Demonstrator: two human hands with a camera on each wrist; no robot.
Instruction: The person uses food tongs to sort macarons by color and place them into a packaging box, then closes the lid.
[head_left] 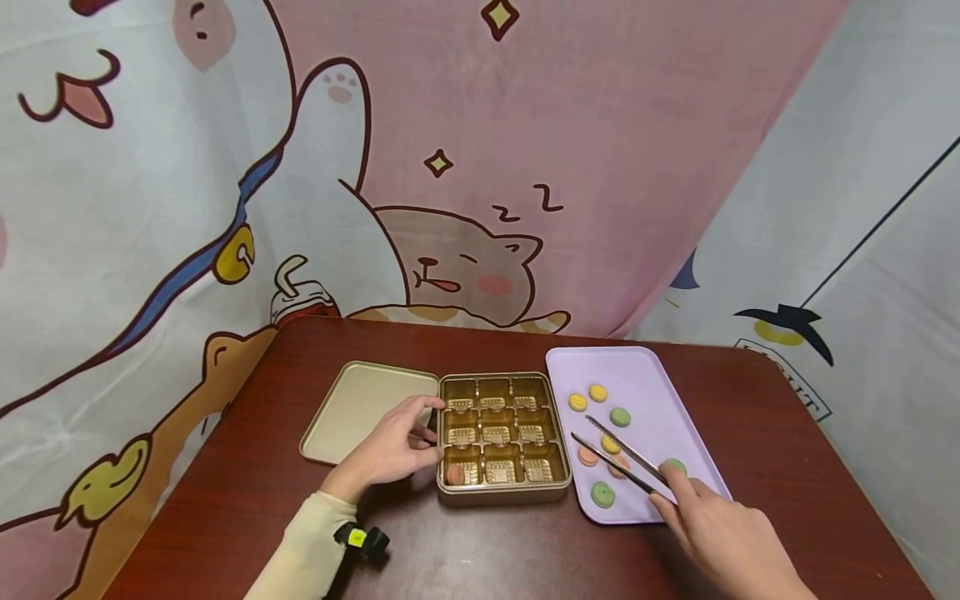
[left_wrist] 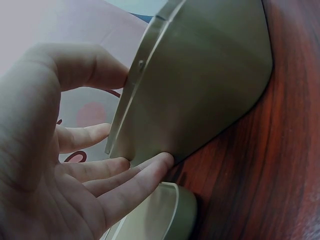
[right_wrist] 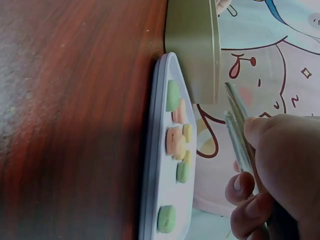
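While reaching from near right, grips in the right hand (head_left: 723, 533) metal tongs (right_wrist: 239, 142), slightly parted, silvery and toothed, aiming their long axis far and left over the lilac tray (head_left: 660, 392) of macarons (head_left: 603, 494). Touches the gold tin (head_left: 502, 497) along its left side with spread fingers of the left hand (head_left: 393, 446).

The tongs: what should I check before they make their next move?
1. Tongs held in the right hand: ok.
2. Tong tips apart, nothing between them: ok for picking up.
3. Macarons on the lilac tray: ok; yellow, green and pink ones.
4. Lid off the gold box: ok; it lies to the box's left.
5. Room in the box: ok; only the near-left compartment shows a macaron.
6. Left hand steadying the box: it touches the side; how firmly, cannot tell.
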